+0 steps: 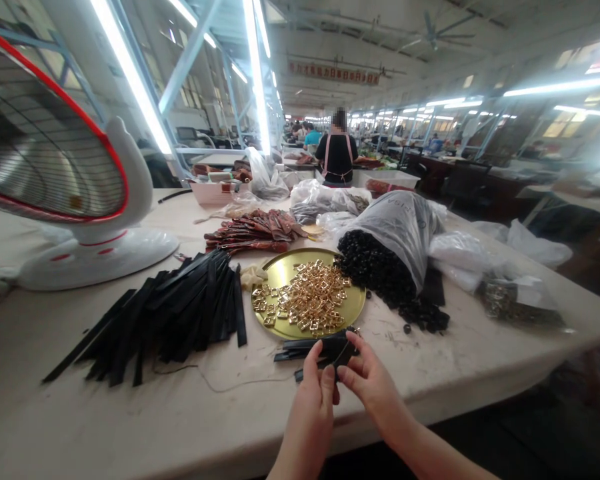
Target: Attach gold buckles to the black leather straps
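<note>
My left hand [316,393] and my right hand [373,381] meet near the table's front edge, both closed on a small dark strap piece [341,359] between their fingertips. Its details are partly hidden by the fingers. Just beyond them lie a few black straps [293,349]. Behind these, a round gold tray [280,263] bears a heap of gold buckles [316,293]. A large pile of black strips [180,313] spreads to the left. Small black rings [375,267] spill from a plastic bag [405,223] at the right of the tray.
A white fan with a red rim [125,167] stands at the left of the table [130,427]. Brown straps [260,230] and plastic bags [325,197] lie behind the tray. More bags [523,297] are at right. A person [337,157] stands farther back.
</note>
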Demonstrator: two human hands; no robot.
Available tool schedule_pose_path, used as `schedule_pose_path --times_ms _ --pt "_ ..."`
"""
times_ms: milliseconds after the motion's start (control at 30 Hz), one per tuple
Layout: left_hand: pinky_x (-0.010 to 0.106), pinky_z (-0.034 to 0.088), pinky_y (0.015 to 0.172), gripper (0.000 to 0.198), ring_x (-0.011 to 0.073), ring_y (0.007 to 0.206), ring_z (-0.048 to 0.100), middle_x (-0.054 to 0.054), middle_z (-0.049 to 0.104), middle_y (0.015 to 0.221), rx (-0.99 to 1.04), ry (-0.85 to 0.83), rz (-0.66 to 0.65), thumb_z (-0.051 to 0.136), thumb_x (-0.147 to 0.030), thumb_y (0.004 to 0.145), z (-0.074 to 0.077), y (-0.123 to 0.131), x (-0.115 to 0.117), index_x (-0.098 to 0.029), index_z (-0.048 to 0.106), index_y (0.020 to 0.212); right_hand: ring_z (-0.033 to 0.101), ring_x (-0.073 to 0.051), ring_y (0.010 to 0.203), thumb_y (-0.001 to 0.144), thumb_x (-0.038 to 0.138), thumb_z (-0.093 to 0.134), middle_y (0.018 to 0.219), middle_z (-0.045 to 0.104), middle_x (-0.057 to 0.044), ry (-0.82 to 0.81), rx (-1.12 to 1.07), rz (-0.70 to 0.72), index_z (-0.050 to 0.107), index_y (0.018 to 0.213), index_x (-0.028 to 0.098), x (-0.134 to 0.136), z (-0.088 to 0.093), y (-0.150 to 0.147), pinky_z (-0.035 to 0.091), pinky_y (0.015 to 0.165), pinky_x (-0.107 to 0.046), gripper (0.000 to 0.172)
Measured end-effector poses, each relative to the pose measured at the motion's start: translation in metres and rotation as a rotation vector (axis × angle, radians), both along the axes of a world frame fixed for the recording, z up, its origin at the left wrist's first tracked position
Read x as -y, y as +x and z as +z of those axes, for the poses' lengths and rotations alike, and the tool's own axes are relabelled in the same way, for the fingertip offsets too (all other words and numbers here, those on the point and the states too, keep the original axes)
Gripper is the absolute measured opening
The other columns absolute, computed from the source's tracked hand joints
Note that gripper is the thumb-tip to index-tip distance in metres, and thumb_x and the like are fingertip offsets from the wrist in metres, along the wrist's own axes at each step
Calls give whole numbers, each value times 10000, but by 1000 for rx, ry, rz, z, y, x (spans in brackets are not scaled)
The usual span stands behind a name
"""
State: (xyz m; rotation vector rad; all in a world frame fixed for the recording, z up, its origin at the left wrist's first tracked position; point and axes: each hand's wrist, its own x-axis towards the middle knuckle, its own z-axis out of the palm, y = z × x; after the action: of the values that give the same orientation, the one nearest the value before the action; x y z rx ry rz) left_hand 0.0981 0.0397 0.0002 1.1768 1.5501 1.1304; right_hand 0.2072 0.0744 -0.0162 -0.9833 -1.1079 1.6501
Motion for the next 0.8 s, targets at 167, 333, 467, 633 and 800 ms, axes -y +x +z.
schedule_pose_path --times_ms 167,333,467,633,800 --pt "261 344 494 536 146 465 464 -21 547 536 96 -69 -34 471 -472 765 -4 -15 -10 -120 463 1168 598 -183 695 752 327 599 780 646 -13 180 233 45 215 1312 225 -8 -7 -1 463 688 -348 686" --pt "191 216 376 319 69 350 305 -69 461 429 289 -143 20 543 -456 692 -10 -40 -28 -169 531 828 596 -190 828 821 342 493 910 650 -44 526 620 87 479 1158 237 -57 16 21 459 754 -321 354" --pt "162 170 353 186 45 320 271 -84 425 397 485 -221 124 495 -355 689 -13 -46 -40 -183 471 755 567 -158 809 850 281 423 920 618 -52 706 1143 65 567 969 193 -126 18 20 442 728 -277 207" --pt "151 183 344 169 43 325 296 -79 439 402 565 -253 149 499 -323 667 -11 -42 -42 -184 471 758 552 -197 761 736 163 530 796 615 -84 705 1294 219 577 668 166 -170 -2 -6 417 731 -313 83" --pt "142 145 342 276 25 320 249 -99 397 392 525 -182 119 556 -431 691 -5 -42 -35 -194 416 703 545 -185 757 733 117 493 798 613 -104 655 1223 231 554 679 150 -163 11 -9 415 684 -277 88"
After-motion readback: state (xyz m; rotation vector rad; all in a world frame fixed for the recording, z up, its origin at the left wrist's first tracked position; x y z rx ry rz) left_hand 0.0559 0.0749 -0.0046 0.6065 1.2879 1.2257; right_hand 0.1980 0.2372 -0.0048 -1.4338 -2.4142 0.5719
